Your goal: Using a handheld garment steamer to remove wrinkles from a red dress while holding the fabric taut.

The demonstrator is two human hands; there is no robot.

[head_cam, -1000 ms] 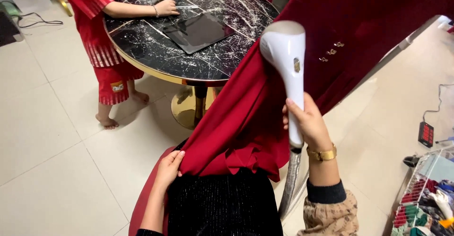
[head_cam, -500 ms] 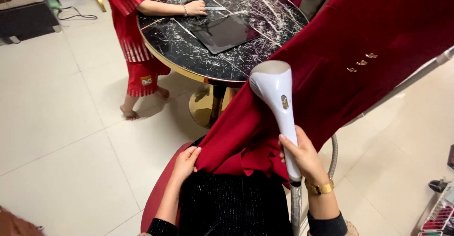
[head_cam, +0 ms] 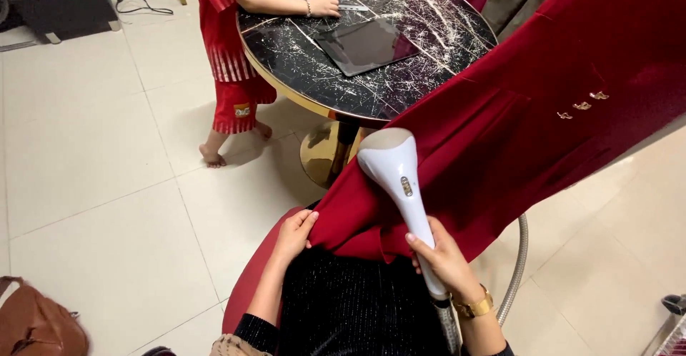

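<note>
The right hand (head_cam: 444, 259) has its grip clamped on the white plastic handheld garment steamer (head_cam: 399, 184), whose head presses the hanging dark-red fabric garment (head_cam: 529, 134) just above, while the left hand (head_cam: 294, 233) pinches the hem taut, steaming apparently midway.

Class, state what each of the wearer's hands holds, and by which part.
The right hand grips the white garment steamer by its lower handle; the left hand pinches the dark red garment at its lower edge.

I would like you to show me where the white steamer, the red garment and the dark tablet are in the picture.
white steamer (head_cam: 397, 177): head view, on the upper handle below its head.
red garment (head_cam: 514, 134): head view, on the broad middle of the cloth.
dark tablet (head_cam: 366, 44): head view, on the middle of its screen.
</note>
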